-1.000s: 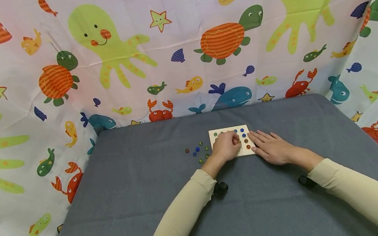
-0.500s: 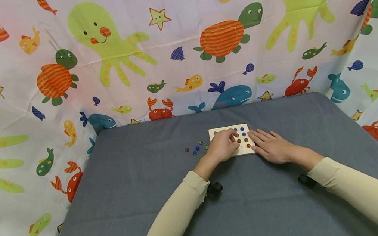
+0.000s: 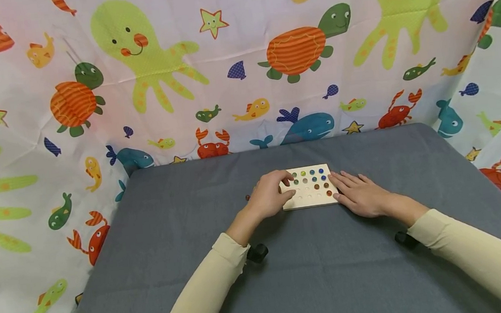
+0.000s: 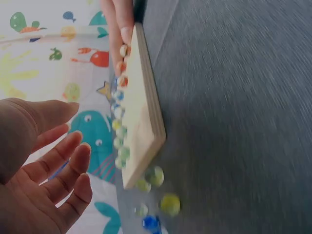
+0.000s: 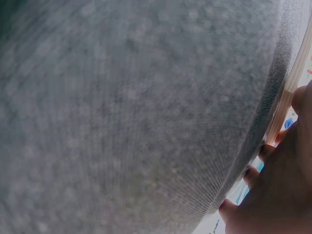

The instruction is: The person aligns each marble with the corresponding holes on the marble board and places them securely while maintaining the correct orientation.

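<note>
A pale wooden board (image 3: 297,203) with rows of shallow holes lies on the grey cloth. Glass marbles sit in its back rows: blue marbles (image 3: 321,170), a yellow marble (image 3: 303,173), green ones (image 3: 296,182), and brown-red ones (image 3: 326,185) nearer the right front. My left hand (image 3: 268,194) hovers at the board's left end, thumb and fingers apart. Nothing is between those fingertips in the left wrist view. My right hand (image 3: 362,197) lies flat, its fingertips against the board's right edge. In the right wrist view its fingers (image 5: 265,152) line that edge.
Loose marbles lie off the board's left end: a yellow-green marble (image 4: 170,204), a blue one (image 4: 151,223) and others. My left hand covers most of them in the head view; a brown marble (image 3: 247,197) peeks out. A sea-animal curtain (image 3: 231,44) hangs behind the table.
My left hand has let go of a brown marble, which now sits in a hole of the board. Then the hand moved left, its fingers opening. The right hand stayed put.
</note>
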Demonstrator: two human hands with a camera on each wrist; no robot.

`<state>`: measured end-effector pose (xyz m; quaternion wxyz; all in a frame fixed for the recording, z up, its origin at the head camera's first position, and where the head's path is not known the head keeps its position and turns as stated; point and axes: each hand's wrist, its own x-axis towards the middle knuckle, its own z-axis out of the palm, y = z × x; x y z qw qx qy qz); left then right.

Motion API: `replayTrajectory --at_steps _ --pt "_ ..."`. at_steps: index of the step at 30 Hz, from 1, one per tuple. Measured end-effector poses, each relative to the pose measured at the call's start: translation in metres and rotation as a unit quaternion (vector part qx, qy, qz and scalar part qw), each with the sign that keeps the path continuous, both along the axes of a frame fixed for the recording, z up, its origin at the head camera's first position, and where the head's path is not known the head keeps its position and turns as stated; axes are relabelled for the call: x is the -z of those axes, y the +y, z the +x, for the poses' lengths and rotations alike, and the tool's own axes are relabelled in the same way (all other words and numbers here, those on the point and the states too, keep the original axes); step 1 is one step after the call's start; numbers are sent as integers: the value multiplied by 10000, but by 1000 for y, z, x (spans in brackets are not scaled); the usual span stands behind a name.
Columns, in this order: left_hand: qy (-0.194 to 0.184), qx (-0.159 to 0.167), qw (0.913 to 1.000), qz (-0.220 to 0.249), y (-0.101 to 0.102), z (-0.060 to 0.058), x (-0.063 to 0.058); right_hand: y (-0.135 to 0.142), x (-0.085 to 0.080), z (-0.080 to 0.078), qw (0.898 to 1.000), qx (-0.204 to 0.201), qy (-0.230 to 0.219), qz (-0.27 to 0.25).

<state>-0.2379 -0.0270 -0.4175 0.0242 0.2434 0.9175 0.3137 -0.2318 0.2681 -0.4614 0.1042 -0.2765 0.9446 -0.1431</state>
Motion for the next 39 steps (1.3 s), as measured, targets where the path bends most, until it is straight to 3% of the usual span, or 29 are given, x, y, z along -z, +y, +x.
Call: replayTrajectory --at_steps 9,17,23,33,39 --pt "154 -265 9995 85 -36 5 -1 7 12 -6 10000 6 41 -60" --pt "93 -751 9969 210 -71 9 8 6 12 -4 9999 0 131 -88" --pt "99 -894 9954 340 -91 7 14 5 12 -3 9999 -19 97 -109" --pt "-169 -1067 9933 405 -108 0 23 6 14 -6 9999 1 101 -18" --pt "-552 -1129 9907 528 -111 -3 29 3 11 -2 10000 -1 97 -22"
